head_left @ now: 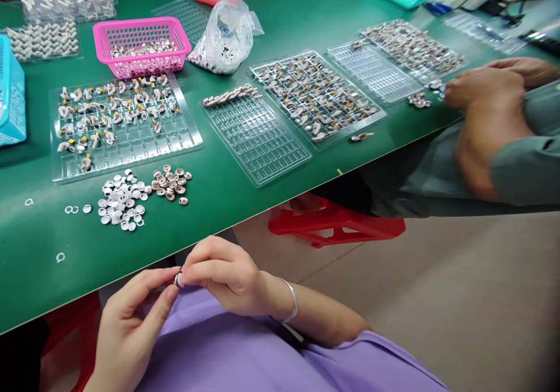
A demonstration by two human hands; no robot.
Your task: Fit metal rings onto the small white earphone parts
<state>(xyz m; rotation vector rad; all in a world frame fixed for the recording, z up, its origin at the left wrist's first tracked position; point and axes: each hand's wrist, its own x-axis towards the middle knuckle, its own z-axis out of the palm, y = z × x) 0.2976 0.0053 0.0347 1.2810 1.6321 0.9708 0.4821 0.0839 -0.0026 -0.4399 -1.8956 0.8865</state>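
Observation:
Just past the table's front edge, above my lap, both hands meet at a small round cap-like part (178,280) with a white face and a darker rim. My left hand (126,316) pinches it between thumb and forefinger. My right hand (225,272) grips it from the other side, fingertips covering part of it. Nearest on the table lies a pile of small white round discs (120,202). Beside it is a smaller heap of beige cup-shaped parts (170,183). A clear tray (144,154) behind the piles carries rows of beige curved pieces, some with yellow bits.
A pink basket (140,65) of beige parts and a clear plastic bag (227,36) stand farther back. Clear trays (262,141) continue rightward. A co-worker's hands (485,86) are at the right edge. Below sits a red stool (336,226). A blue basket (13,100) is at left.

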